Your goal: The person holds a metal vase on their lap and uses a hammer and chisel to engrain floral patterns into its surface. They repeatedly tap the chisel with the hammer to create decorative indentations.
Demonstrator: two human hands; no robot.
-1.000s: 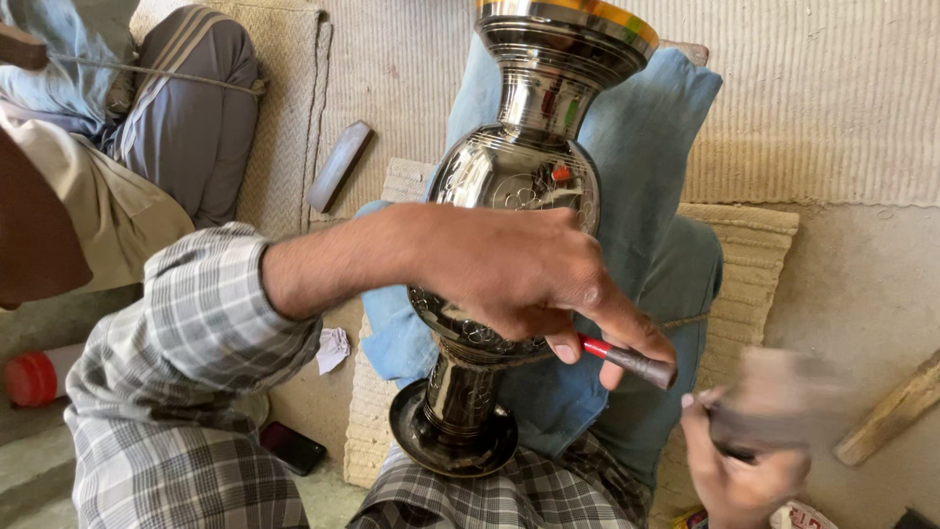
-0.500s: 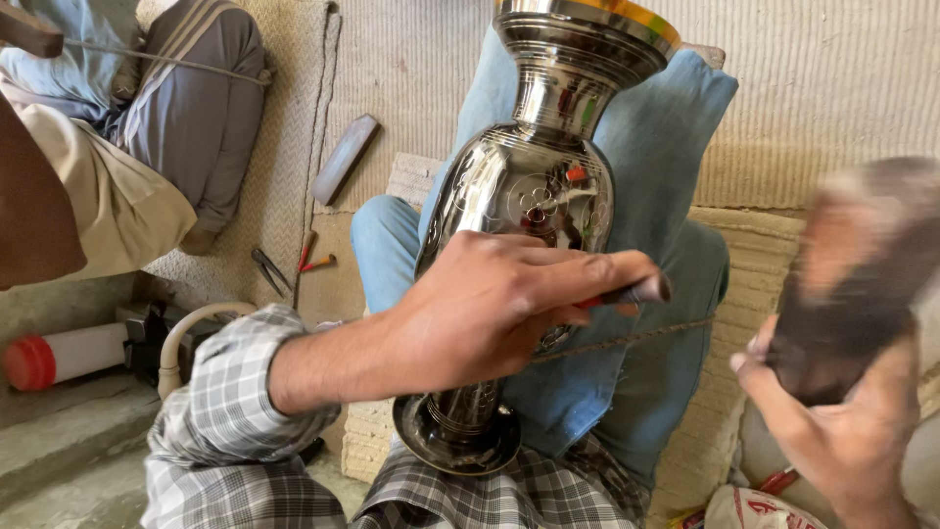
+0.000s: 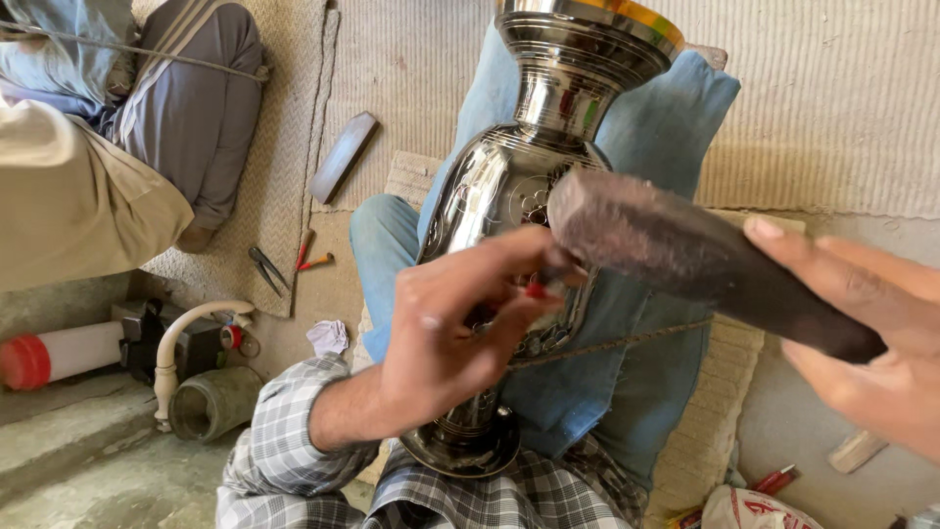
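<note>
The dark wooden mallet (image 3: 705, 264) has swung down from up high and its round end now meets the small red-handled tool (image 3: 536, 290). The right hand (image 3: 871, 333) wraps the mallet handle. The left hand (image 3: 460, 328) pinches the tool against the shiny, smooth metal vase (image 3: 509, 196), which lies across the blue jeans (image 3: 666, 127)

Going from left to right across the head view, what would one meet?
Red-capped white bottle → white curved pipe → left hand → shiny metal vase → dark mallet → right hand.
</note>
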